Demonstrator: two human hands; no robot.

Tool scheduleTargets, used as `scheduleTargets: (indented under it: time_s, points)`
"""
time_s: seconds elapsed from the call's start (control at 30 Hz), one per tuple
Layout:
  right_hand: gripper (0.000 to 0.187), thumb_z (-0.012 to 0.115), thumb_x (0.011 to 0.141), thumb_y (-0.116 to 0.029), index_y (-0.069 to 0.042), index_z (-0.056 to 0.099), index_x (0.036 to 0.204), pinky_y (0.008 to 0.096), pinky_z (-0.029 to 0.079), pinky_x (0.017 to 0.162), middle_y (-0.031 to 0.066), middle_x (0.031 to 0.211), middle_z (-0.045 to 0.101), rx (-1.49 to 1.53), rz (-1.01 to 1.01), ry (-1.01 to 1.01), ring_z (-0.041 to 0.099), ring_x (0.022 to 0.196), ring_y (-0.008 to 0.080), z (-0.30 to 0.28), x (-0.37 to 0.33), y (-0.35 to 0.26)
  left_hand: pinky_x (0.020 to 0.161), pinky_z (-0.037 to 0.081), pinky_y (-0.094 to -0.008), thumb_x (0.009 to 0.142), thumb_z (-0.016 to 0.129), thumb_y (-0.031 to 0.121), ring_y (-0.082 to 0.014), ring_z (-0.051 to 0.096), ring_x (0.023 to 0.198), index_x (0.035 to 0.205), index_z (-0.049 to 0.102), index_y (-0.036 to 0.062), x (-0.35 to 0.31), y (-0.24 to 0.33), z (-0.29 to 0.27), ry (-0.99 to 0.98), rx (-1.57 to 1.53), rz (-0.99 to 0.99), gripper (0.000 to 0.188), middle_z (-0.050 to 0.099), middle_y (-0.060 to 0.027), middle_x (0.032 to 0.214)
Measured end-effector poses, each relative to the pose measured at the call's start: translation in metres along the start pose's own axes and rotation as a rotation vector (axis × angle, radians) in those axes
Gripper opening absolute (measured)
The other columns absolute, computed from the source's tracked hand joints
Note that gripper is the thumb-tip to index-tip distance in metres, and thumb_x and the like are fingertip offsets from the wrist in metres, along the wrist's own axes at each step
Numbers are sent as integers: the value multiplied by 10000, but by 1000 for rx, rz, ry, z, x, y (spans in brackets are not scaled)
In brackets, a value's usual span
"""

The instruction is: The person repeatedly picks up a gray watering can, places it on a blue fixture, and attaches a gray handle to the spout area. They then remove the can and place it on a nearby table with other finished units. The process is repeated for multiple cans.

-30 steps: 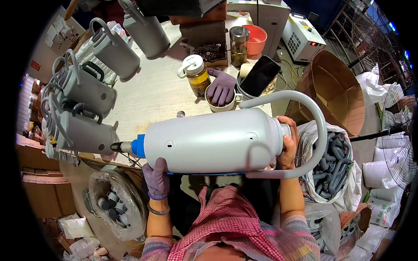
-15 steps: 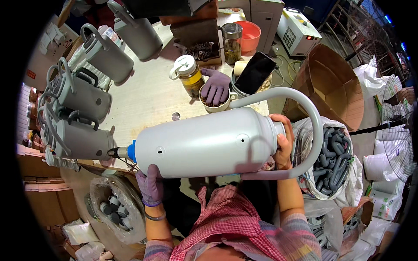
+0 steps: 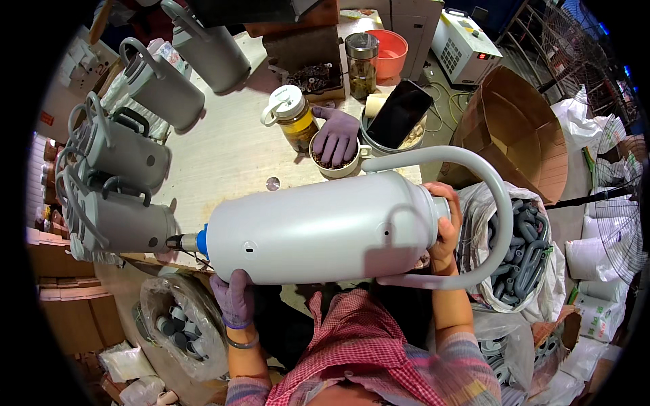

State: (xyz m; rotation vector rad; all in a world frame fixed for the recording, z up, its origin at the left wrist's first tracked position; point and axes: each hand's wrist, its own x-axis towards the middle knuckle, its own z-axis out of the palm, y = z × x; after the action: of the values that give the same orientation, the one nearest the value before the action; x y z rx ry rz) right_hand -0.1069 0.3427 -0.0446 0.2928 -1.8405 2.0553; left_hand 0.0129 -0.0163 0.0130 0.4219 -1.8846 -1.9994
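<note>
Across my front lies a large grey thermos jug (image 3: 311, 230), on its side, with two small holes in its wall and a long curved handle (image 3: 500, 196) looping past its neck to the right. My left hand (image 3: 233, 298), in a purple glove, grips the near lower edge of the base end; its fingers are partly hidden under the body. My bare right hand (image 3: 444, 223) is closed round the neck, inside the handle loop. At the base end, a metal cylinder with a blue collar (image 3: 202, 242) meets the jug; whether it goes inside is hidden.
Several similar grey jugs (image 3: 128, 227) stand along the table's left side. Beyond mine are a cup (image 3: 336, 169) with a purple glove (image 3: 336, 135) on it, a lidded jar (image 3: 295, 122) and a phone (image 3: 399, 115). Sacks of grey handles (image 3: 518, 250) and caps (image 3: 177, 328) flank me.
The jug has rolled slightly toward me, its holes now lower in view. Its neck and handle have shifted a little to the right, my right hand with them.
</note>
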Motion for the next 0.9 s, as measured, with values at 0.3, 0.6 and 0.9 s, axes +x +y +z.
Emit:
scheduleTargets:
  time_s: [0.3,0.6,0.9]
  points:
    - [619,516,827,-467,56,588,1152,402,421,1003,206,1141,614,-12,-6,30,575,1099,296,-3,4,1,639,440,-264,909,709,302,-85,567,690,775,651,8,3,13,14,-12,46,-37,329,652,-5,740]
    - [635,519,833,-482,46,591,1177,387,427,990,184,1175,603,2,58,22,578,1094,281,-2,-5,7,723,471,-268,913,726,308,-105,601,788,944,682,-25,2,11,8,-37,38,-52,338,687,-26,879]
    - [620,695,904,-313,-54,479,1424,404,412,1048,125,1449,490,-505,302,-23,461,1332,257,-153,-20,-34,917,507,-359,977,652,288,-223,635,1030,1260,549,-81,8,-6,-9,-60,-7,-72,476,649,-152,1191]
